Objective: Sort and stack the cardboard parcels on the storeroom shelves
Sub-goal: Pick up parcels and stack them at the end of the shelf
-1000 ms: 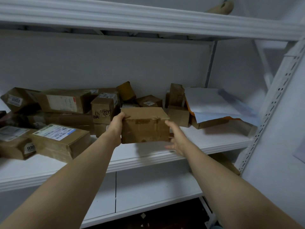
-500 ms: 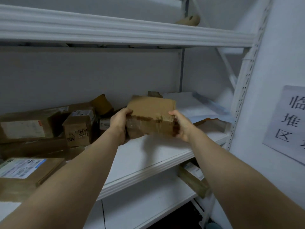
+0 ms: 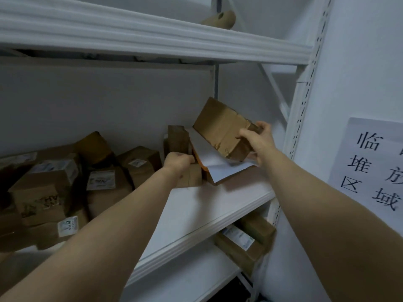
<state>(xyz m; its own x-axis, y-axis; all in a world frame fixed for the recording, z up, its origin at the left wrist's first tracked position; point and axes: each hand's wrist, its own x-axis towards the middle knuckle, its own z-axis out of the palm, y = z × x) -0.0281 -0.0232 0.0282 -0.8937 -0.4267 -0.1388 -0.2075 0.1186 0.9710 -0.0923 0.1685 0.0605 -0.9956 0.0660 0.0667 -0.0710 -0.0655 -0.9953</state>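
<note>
Labelled parcels (image 3: pixel 54 184) are heaped at the left of the middle shelf (image 3: pixel 207 205). The left hand (image 3: pixel 177 161) curls atop a small box (image 3: pixel 192 177); I cannot tell whether it grips the box. The right hand (image 3: pixel 258 141) clasps the tilted brown parcel (image 3: pixel 218 127) by its right end, and the parcel slants up-left from the hand above a white envelope (image 3: pixel 209 164).

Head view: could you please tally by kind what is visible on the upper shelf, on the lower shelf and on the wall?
Cardboard tube, upper shelf: 1
Cardboard parcels, lower shelf: 2, a labelled parcel and a plain parcel behind it
Paper sign, wall: 1
Total: 4
</note>
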